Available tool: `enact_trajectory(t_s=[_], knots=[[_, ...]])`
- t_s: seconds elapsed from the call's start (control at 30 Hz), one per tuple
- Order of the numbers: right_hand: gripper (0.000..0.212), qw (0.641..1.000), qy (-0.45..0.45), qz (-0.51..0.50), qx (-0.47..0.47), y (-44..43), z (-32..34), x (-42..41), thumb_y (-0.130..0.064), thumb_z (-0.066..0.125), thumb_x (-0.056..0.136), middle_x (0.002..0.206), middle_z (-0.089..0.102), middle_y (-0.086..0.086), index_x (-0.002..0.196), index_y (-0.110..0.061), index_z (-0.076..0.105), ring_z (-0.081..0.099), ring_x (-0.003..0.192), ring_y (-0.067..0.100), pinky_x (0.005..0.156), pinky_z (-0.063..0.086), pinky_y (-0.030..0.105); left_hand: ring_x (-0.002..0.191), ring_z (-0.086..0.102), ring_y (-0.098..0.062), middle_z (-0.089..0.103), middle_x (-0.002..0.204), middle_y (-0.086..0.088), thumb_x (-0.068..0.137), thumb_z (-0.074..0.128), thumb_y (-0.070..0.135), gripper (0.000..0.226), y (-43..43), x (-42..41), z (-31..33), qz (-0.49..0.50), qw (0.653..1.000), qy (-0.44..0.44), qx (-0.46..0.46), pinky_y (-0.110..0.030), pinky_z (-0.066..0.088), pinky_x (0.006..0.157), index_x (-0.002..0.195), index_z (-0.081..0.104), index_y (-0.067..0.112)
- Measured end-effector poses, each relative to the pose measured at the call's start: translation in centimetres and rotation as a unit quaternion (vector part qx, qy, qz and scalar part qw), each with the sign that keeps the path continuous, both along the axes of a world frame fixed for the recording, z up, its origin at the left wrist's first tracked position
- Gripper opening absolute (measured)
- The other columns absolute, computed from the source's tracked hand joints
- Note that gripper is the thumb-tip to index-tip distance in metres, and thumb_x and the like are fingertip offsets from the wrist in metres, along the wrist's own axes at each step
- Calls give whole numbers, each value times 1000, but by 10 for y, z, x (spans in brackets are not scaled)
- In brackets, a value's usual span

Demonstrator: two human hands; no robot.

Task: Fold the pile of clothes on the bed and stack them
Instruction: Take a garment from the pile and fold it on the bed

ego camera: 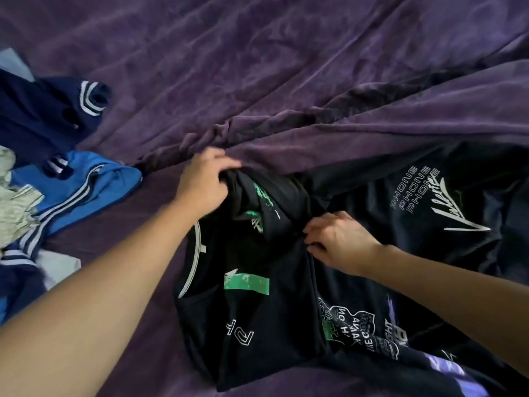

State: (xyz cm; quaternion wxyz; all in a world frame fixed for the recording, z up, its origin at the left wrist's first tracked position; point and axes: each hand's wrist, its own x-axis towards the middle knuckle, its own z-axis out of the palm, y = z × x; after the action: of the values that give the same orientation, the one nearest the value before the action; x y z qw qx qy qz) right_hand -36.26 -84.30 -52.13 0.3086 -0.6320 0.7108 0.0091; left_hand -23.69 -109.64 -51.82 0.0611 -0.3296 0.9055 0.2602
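Observation:
A black T-shirt with green print lies in front of me on the purple bedspread, its collar to the left. My left hand grips a bunched fold of this shirt at its far edge. My right hand pinches the same shirt's fabric at its right side. Under and beside it lie other black shirts: one with white "PHONE" lettering at the right, one with white and purple print at the lower right.
A loose heap of clothes sits at the left: a navy garment with white-striped cuffs, a blue striped one and a pale beige piece. The bedspread is rumpled into ridges behind my hands.

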Motion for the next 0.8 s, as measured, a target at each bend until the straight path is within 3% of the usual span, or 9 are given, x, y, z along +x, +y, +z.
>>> enact_trajectory(t_s=[0.07,0.13,0.2,0.33,0.4,0.47,0.57,0.7,0.8], knots=[[32,990,-28,-127,-54,-16,12,-11,-46,48,90,100,71,-5,96,-24,71,66,96,23,80,49,33,116,49,-32,54,126,-7,71,56,-5,54,19,21,2,-43,998,-44,-25,-44,42,99,118,66,18],[36,947,-28,-273,-168,-44,23,-29,-48,50,85,82,72,5,86,-19,72,68,81,31,67,52,35,115,49,-32,55,126,-9,70,60,-6,54,41,46,5,-19,998,-35,-42,-41,44,99,119,66,15],[35,915,-31,-362,-174,-82,28,-49,-46,52,86,85,71,13,86,-16,70,65,84,36,68,46,35,120,48,-32,53,129,-14,67,60,-11,60,64,72,7,8,998,-10,-53,-37,42,103,123,65,12],[54,913,-158,-367,80,-144,15,-41,-55,56,87,102,70,16,102,-5,67,65,95,33,78,50,35,106,59,-34,56,120,-19,71,64,-13,49,102,110,5,65,997,21,-48,-43,55,85,116,68,7],[61,910,-213,-303,184,-153,6,-11,-59,64,81,107,67,10,103,-2,65,65,95,30,76,52,35,92,64,-34,58,111,-20,74,67,-10,34,110,118,4,103,993,47,-47,-41,56,77,105,72,4],[46,921,-220,-252,201,-152,2,14,-48,75,76,98,61,5,91,-6,64,59,87,23,68,44,26,89,64,-32,59,107,-20,76,69,-7,24,112,119,4,124,987,77,-59,-35,54,78,98,74,3],[20,900,-256,-346,65,-146,8,15,-28,77,80,74,60,2,83,-8,72,52,62,7,62,42,20,97,61,-33,58,109,-20,79,67,-4,19,105,109,9,142,981,114,-62,-36,52,82,96,74,3],[21,761,-288,-559,-157,-140,35,-42,-19,68,88,67,55,-2,69,-20,60,48,53,0,58,44,19,114,53,-30,54,122,-16,86,59,6,20,71,66,17,164,975,132,-69,-37,47,89,103,70,3],[7,641,-319,-666,-209,-135,57,-104,-18,64,90,87,66,5,84,-18,61,68,78,14,72,58,34,115,50,-32,53,124,-15,84,54,6,33,55,28,22,123,979,148,-75,-42,45,95,116,63,3]])
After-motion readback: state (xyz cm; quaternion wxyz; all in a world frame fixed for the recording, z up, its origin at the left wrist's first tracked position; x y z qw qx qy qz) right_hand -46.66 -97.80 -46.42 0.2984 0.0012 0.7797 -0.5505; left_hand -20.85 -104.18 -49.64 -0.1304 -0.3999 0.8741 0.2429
